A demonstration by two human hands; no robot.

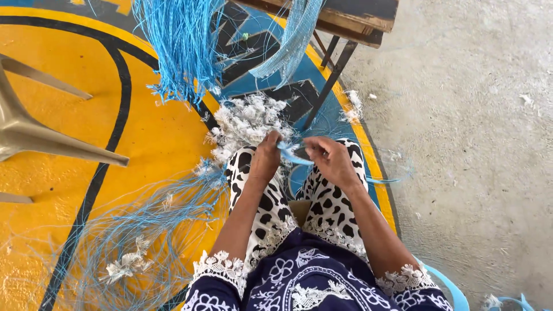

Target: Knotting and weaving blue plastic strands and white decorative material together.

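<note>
Near the centre of the frame both hands meet above the person's knees. The left hand (266,156) is clenched, its grip closed on one end of a short blue strip (292,155); the right hand (329,160) pinches the other end between curled fingers, so the strip stretches tight between the two, just above the black-and-white spotted trousers (331,210). From the right hand a thin blue strand (387,179) loops off toward the right over the grey concrete floor (478,144).

Just above the hands lies a heap of white frayed scraps (247,121), spread on the painted floor (155,138) — yellow, with black lines and blue patches. At the top centre a thick bundle of blue strands (181,46) hangs down, and beside it, to the right, a strip of blue netting (291,43) drapes from a dark wooden table (357,17) whose metal leg (329,80) slants down to the floor.

At the lower left a loose tangle of fine blue line (132,242) spreads over the yellow paint, with a small clump of white scraps (125,265) caught in it. A beige plastic chair (40,138) reaches in from the left edge. At the bottom, lace-edged dark blue sleeves (222,270) cover the upper forearms — more blue strip (455,291) curls at the lower right.
</note>
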